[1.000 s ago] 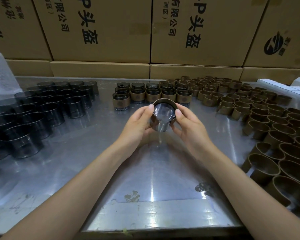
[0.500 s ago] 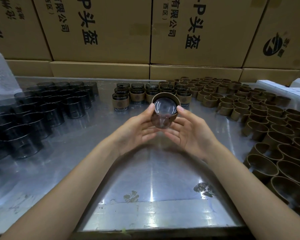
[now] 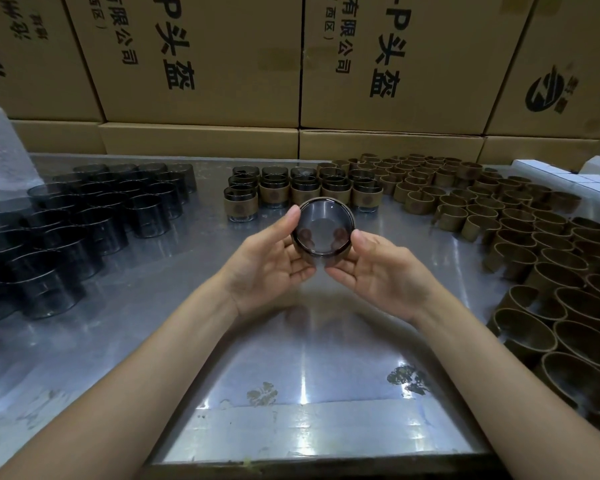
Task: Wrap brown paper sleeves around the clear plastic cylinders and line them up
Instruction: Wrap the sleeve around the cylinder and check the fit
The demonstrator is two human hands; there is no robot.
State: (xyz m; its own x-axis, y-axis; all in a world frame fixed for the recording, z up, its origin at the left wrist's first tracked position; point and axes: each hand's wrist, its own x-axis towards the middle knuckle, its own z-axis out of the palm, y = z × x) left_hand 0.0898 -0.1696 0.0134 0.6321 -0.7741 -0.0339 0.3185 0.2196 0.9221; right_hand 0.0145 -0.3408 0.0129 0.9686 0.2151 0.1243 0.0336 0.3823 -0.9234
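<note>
Two hands, left hand [image 3: 271, 261] and right hand [image 3: 385, 271], clasp one sleeved cylinder [image 3: 323, 228]; cartons [image 3: 201, 57] read "头盔".

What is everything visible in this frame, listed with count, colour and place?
held cylinder: one, clear with brown sleeve, raised at centre
wrapped cylinders: roughly a dozen, brown-banded, rows at back centre
bare cylinders: many, dark clear, left
paper sleeves: many, brown, right
table: one, shiny metal, beneath it all
cardboard boxes: several, tan, stacked behind
white boxes: several, far right
hands: left and right hold the cylinder
</note>
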